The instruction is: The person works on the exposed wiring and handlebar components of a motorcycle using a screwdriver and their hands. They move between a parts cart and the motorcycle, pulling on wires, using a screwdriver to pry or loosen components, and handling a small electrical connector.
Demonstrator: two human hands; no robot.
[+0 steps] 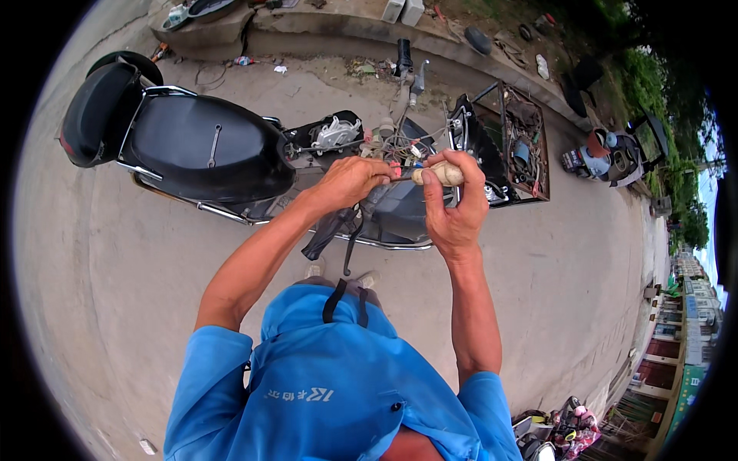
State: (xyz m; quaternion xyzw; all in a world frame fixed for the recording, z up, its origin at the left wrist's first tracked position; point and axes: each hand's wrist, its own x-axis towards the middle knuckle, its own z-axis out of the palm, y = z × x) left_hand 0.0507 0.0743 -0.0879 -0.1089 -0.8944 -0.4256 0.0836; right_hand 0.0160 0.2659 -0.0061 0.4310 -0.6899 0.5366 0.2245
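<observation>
My right hand (460, 203) grips a screwdriver-like tool by its pale, bulbous handle (438, 177), thumb and fingers wrapped about it. A thin dark shaft points left from that handle to my left hand (355, 183). The left fingers are pinched together near the shaft's far end; what they hold there is hidden. Just beyond both hands is a black scooter with its front opened up, and a tangle of wires and connectors (400, 144) shows there. A wrench (215, 146) lies on its long black seat (192, 165).
Beside the scooter's front is a rusty tray (544, 165) of tools and parts. The handlebar grip (403, 55) sticks up on the far side, before a concrete kerb (323, 34). Another loaded vehicle (603, 161) stands at right; parked scooters (561, 430) are at the lower right.
</observation>
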